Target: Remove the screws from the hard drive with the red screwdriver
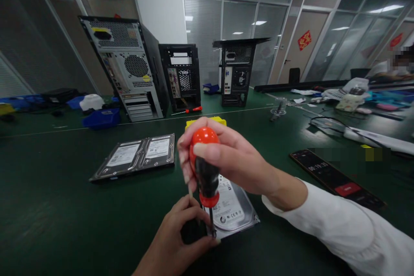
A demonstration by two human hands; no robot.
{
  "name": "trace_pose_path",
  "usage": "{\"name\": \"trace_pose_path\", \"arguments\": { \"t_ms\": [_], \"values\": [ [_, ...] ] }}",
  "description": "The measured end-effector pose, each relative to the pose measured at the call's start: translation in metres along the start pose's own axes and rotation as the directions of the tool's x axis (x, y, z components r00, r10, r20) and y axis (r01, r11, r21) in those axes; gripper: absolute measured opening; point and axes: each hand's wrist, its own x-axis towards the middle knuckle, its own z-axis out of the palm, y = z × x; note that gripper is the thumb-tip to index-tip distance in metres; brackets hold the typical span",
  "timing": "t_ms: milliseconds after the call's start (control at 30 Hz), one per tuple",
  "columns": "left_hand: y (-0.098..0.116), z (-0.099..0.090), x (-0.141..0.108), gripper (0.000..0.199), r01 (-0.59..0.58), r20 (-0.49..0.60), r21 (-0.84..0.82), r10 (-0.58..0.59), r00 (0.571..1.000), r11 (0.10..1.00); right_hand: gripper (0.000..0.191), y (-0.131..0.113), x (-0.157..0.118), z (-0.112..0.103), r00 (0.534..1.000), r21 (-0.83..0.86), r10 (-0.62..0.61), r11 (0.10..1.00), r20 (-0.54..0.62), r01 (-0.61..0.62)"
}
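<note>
My right hand [236,155] is wrapped round the red and black handle of a screwdriver [208,177], held nearly upright. Its shaft points down to the near left corner of a silver hard drive [231,207] with a white label, lying on the green table. At that same corner is my left hand [177,233], thumb and forefinger curled around the screwdriver's tip and against the drive's edge. Whether a screw sits under the tip is too small to tell. Part of the drive is hidden behind my hands.
Two more hard drives [139,155] lie side by side at left. Computer cases [126,64] stand at the back, with another screwdriver [190,110] near them. A phone [333,177] showing a timer lies at right. Beyond a yellow object and blue trays [101,118], a person sits far right.
</note>
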Motion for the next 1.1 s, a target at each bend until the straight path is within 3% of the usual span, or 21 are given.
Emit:
{"name": "trace_pose_path", "arguments": {
  "t_ms": [133, 300, 433, 533, 667, 933, 1100],
  "values": [
    [-0.001, 0.001, 0.0, 0.012, 0.027, -0.014, 0.023, -0.027, 1.0, 0.999, 0.026, 0.005, 0.001, -0.004, 0.996, 0.058, -0.071, 0.996, 0.05, 0.068],
    [-0.002, 0.001, 0.0, 0.011, 0.017, -0.008, 0.023, -0.017, 1.0, 1.0, 0.019, 0.003, 0.001, -0.002, 0.999, 0.028, -0.004, 1.0, 0.032, 0.004],
    [-0.001, 0.0, 0.0, 0.011, 0.002, 0.002, -0.007, -0.002, 1.0, 1.0, 0.036, 0.002, 0.001, -0.001, 0.999, -0.002, 0.021, 1.0, 0.038, -0.021],
    [-0.001, 0.0, 0.0, 0.011, 0.004, 0.008, -0.015, -0.004, 1.0, 1.0, 0.031, 0.003, 0.001, -0.003, 0.995, -0.027, 0.092, 0.995, 0.031, -0.091],
    [-0.002, -0.001, 0.0, 0.015, 0.0, 0.014, 0.03, -0.001, 1.0, 1.0, 0.036, 0.005, 0.001, -0.007, 0.998, -0.027, 0.049, 0.998, 0.049, -0.048],
    [0.001, -0.001, -0.001, 0.014, 0.029, 0.031, 0.05, -0.031, 0.999, 0.998, 0.026, -0.003, -0.001, 0.0, 0.984, -0.147, -0.066, 0.988, -0.168, 0.042],
    [0.001, -0.001, -0.001, 0.014, 0.022, 0.026, 0.034, -0.023, 0.999, 0.999, 0.019, -0.011, -0.002, -0.005, 0.963, -0.151, -0.162, 0.98, -0.217, 0.13]
  ]
}}
